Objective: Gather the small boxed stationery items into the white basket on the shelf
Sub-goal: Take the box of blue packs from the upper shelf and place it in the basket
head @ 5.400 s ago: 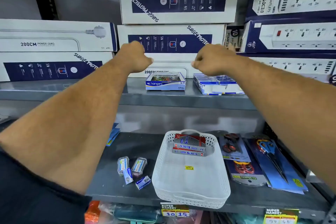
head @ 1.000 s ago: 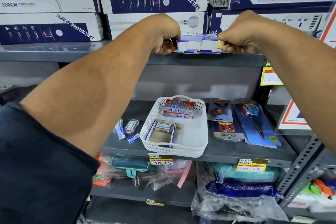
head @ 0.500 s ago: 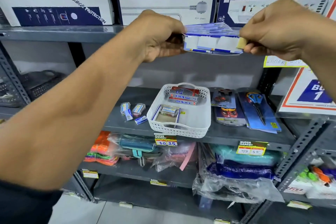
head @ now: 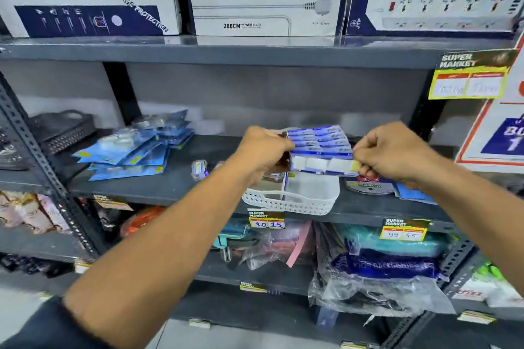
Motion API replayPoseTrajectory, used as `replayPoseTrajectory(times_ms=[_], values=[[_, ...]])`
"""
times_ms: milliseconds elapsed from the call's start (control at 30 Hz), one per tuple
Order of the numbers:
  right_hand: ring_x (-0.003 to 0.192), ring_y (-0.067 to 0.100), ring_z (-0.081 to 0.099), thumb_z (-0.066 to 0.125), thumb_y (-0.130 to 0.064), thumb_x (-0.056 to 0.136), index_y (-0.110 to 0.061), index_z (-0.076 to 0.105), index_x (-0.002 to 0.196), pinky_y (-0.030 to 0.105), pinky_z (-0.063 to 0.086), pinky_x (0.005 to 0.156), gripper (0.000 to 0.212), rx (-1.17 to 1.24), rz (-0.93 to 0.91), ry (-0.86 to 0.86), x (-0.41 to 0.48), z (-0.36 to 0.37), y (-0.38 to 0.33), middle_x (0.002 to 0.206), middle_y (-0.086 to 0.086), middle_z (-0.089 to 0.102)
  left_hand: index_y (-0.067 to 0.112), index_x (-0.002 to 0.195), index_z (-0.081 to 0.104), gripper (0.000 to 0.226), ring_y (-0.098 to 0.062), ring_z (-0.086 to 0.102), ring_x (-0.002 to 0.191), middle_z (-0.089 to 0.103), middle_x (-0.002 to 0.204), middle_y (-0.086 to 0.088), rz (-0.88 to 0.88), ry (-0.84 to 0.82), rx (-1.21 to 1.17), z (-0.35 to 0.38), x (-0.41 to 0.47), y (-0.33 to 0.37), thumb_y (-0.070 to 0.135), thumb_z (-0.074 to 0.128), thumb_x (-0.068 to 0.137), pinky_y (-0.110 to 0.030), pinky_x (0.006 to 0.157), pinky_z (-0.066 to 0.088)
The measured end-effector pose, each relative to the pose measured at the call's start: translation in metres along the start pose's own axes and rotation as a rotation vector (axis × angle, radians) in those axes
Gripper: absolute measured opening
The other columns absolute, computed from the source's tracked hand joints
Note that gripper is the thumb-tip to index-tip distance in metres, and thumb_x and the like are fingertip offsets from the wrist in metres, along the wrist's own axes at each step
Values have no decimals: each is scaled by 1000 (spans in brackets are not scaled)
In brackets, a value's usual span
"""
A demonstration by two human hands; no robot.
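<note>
A flat blue-and-white pack of small boxes (head: 320, 147) hangs just above the white basket (head: 297, 201) on the middle shelf. My left hand (head: 263, 150) grips the pack's left end and my right hand (head: 388, 153) grips its right end. The pack and my hands hide most of the basket's inside. A clear-topped box shows at the basket's left side under my left hand. A small clear case (head: 200, 168) lies on the shelf to the left of the basket.
Blue blister packs (head: 136, 150) are heaped on the shelf at the left. Carded items (head: 368, 187) lie right of the basket. Large power-strip boxes (head: 266, 8) fill the top shelf. Price tags (head: 266, 219) hang on the shelf edges, with bagged goods below.
Both hands carried the pack down from the top shelf to just above the basket. Earlier, the clear-topped box went from the top shelf into the basket.
</note>
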State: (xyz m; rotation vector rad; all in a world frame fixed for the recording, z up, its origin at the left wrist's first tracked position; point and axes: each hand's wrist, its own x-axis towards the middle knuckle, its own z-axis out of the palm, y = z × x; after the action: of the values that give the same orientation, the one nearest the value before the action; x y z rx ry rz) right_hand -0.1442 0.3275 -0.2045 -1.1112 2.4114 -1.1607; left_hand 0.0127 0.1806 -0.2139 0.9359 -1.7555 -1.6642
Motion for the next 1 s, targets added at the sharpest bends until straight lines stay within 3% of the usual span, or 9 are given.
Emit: replayPoseTrajectory(times_ms=[133,267,367,467,533,667,800,867,1000], values=[[50,11,66,58,-11,72,-11,71,55,30,57,59,21,-216,0,9,31,28,21,50,1,69,3,70,66,11,-36,69,71,68,79,-23,-84,-2,52,14,42,-30,-5,60,75,-58,71,57],[53,13,64,56,-12,68,-11,70,53,26,53,57,21,-365,35,-10,57,54,41,51,3,68,4,69,61,18,-27,66,60,66,71,-15,-163,-25,103,24,83,-60,-12,56,76,-44,63,61],[48,11,58,53,-11,69,-6,67,54,19,43,42,22,-359,99,-34,74,72,57,49,2,66,-1,82,63,12,-31,69,69,70,80,-17,-219,-38,194,31,106,-79,-8,56,76,-46,67,61],[57,22,63,52,-10,72,-2,66,57,26,50,52,22,-381,122,-66,86,89,73,61,13,69,6,75,56,10,-23,63,63,66,76,-10,-262,-33,278,37,119,-90,0,52,82,-31,56,56],[64,26,65,54,-12,74,-1,66,62,33,55,60,20,-393,131,-78,90,98,79,67,16,70,12,69,49,16,-22,61,69,63,77,-8,-263,-16,340,40,126,-96,7,52,84,-32,66,56],[62,22,61,59,-18,79,-11,63,63,27,47,53,17,-475,183,-98,95,110,81,66,7,63,7,87,54,4,-26,61,84,64,96,-11,-297,-38,440,43,139,-108,8,50,85,-35,77,53],[64,25,55,59,-12,78,-8,57,83,32,46,56,7,-697,199,-119,94,117,72,67,4,51,12,69,45,16,-19,53,70,55,77,-5,-299,-83,475,43,146,-113,3,47,83,-30,71,47],[66,26,53,58,-1,74,-9,57,93,34,45,55,20,-829,203,-150,93,123,68,66,4,46,13,66,40,21,-16,48,65,49,72,-3,-301,-100,515,44,147,-114,1,45,83,-29,69,44],[66,26,51,57,4,72,-9,60,96,35,43,58,27,-971,186,-201,92,130,63,66,2,45,4,84,54,8,-19,52,71,59,87,-9,-278,-180,594,44,145,-115,3,45,83,-29,66,42]])
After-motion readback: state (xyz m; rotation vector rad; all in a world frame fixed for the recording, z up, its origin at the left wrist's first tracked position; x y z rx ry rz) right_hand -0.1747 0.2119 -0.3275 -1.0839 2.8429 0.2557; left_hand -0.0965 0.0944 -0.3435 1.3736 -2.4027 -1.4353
